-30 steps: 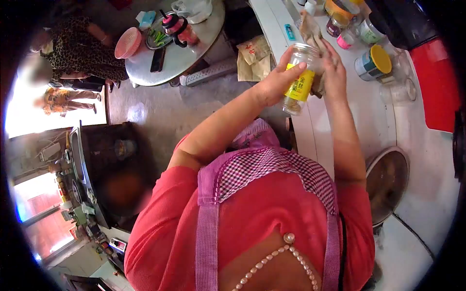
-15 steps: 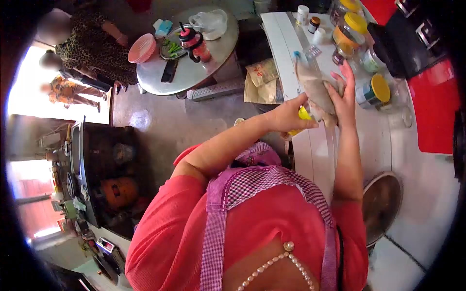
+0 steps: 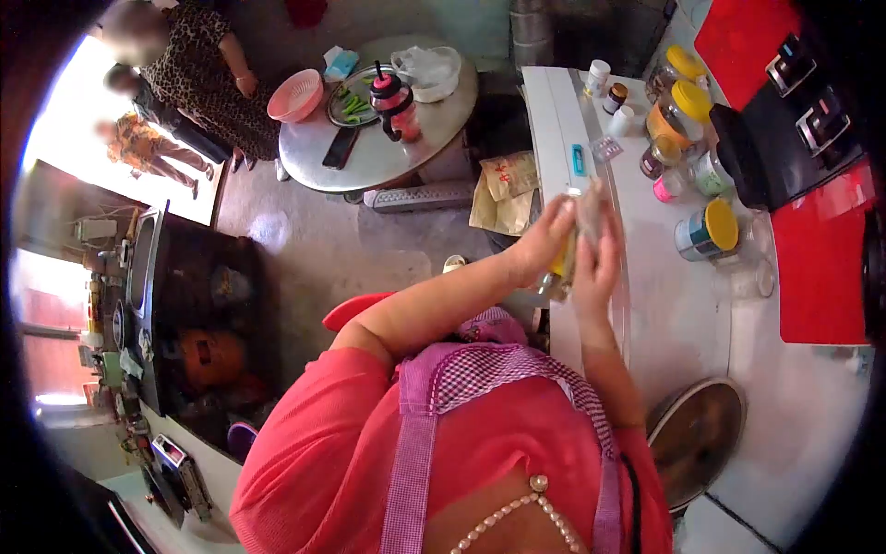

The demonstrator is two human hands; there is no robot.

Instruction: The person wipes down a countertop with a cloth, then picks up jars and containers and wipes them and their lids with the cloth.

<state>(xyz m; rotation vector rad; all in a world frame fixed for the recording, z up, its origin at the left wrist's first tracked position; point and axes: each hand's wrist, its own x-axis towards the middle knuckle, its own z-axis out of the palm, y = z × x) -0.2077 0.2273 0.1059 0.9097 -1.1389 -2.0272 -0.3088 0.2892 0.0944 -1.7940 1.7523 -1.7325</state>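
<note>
My left hand [image 3: 544, 242] and my right hand [image 3: 600, 263] are close together over the front edge of the white counter. In my right hand is a limp grey-beige cloth [image 3: 589, 214], blurred and folded. My left hand is closed around a yellow thing [image 3: 557, 261], mostly covered by my fingers, pressed up against the cloth. Its kind I cannot make out. A teal-and-white object [image 3: 579, 160] and a blister pack of pills [image 3: 606, 149] lie on the counter just beyond my hands.
Yellow-lidded jars [image 3: 720, 226] and small bottles [image 3: 598, 76] stand along the counter. A round pan or lid [image 3: 699, 439] is at the lower right. At a metal round table [image 3: 305, 152] with a pink tumbler [image 3: 395, 109] and pink basket [image 3: 295, 92] stands a person [image 3: 198, 74].
Both hands have drawn closer together and slightly lower, and the cloth is now bunched between them instead of spread upward. The view has shifted a little.
</note>
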